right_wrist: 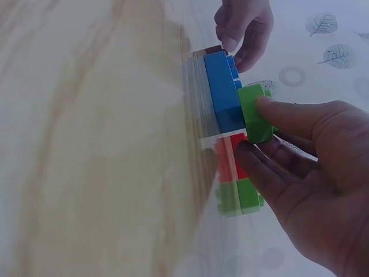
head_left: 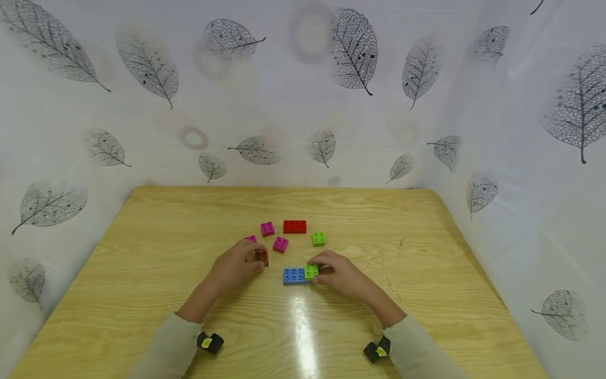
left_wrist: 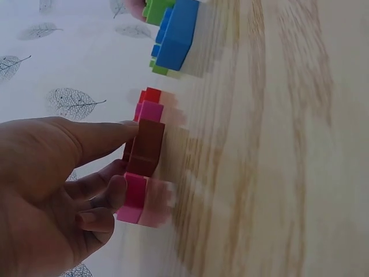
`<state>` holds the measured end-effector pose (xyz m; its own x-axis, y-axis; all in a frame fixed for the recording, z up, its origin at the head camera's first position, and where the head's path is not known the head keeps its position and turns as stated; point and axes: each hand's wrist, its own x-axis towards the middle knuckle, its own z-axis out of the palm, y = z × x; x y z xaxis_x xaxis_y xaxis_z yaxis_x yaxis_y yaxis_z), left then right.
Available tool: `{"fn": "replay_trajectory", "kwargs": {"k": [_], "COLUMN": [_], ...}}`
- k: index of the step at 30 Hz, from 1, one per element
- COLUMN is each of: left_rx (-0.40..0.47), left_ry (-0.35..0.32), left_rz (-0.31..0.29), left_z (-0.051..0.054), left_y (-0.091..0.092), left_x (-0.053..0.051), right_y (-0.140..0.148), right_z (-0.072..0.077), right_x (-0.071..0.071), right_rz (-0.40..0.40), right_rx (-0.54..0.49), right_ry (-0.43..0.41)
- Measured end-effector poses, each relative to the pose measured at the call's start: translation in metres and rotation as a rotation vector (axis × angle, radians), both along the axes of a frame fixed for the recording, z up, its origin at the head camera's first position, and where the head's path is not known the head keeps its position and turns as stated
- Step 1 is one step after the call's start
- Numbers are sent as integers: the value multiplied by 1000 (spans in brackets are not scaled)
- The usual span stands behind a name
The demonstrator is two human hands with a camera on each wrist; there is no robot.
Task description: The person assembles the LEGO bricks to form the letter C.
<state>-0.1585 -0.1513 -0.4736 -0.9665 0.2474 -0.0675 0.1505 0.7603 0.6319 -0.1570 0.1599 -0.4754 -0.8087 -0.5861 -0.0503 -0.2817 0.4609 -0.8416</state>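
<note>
On the wooden table lies a long blue building brick (head_left: 293, 276), studs up. A small green brick (head_left: 311, 271) sits over its right end, and my right hand (head_left: 342, 273) pinches it between thumb and fingers. In the right wrist view, the green brick (right_wrist: 255, 113) meets the top of the blue brick (right_wrist: 223, 95); whether it is fully pressed down I cannot tell. To the left, my left hand (head_left: 235, 267) holds a brown brick (head_left: 262, 257) by its ends, thumb on the near side. The left wrist view shows this brown brick (left_wrist: 147, 147) at the table surface.
Behind the hands lie a red brick (head_left: 294, 227), another green brick (head_left: 319, 239) and pink bricks (head_left: 267, 228), one partly hidden by the left hand. A leaf-patterned white cloth (head_left: 284, 105) hangs along the table's back and sides.
</note>
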Motion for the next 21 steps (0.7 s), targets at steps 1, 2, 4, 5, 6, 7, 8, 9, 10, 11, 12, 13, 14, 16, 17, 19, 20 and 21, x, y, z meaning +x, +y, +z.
{"fn": "replay_trajectory", "kwargs": {"k": [1,2,4,5,6,7,8,9,10,11,12,13,14,16,17,19,20,21], "left_rx": [-4,-4,-8,-11,-15,-23,-28,-33,-39,-44,-47,-49,-47,-47,-42,-26,-17,-10], "left_ry": [-2,-9,-15,-17,-20,-20,-23,-26,-29,-31,-33,-34,-36,-29,-27,-23,-19,-16], "left_rz": [0,6,5,5,4,1,0,-1,-2,-4,-7,-10,-11,-20,-21,-24,-26,-28], "left_z": [-1,-2,-3,-4,-4,-4,-4,-3,-3,-3,-3,-3,-3,-3,-3,-3,-3,-3], "left_y": [0,0,0,0,0,0,0,0,0,1,1,1,1,1,1,0,0,0], "left_x": [-1,-2,-3,-3,-4,-4,-5,-5,-5,-5,-5,-5,-5,-5,-5,-3,-2,-1], "right_y": [0,0,0,0,0,0,0,-1,-1,-2,-2,-2,-2,-2,-2,-2,-2,-1], "right_z": [0,-1,0,0,0,0,0,1,1,1,1,1,1,1,2,3,3,3], "right_x": [0,0,0,0,1,0,0,0,0,0,0,0,0,1,1,1,2,2], "right_rz": [1,2,1,1,1,2,4,5,8,9,11,11,10,6,3,0,0,1], "right_rx": [-4,-5,-3,-2,-2,-3,-3,-4,-7,-11,-14,-15,-16,-12,-10,-3,-2,1], "right_ry": [-4,-4,-5,-4,-3,-2,2,4,6,7,8,7,5,0,-2,-6,-7,-6]}}
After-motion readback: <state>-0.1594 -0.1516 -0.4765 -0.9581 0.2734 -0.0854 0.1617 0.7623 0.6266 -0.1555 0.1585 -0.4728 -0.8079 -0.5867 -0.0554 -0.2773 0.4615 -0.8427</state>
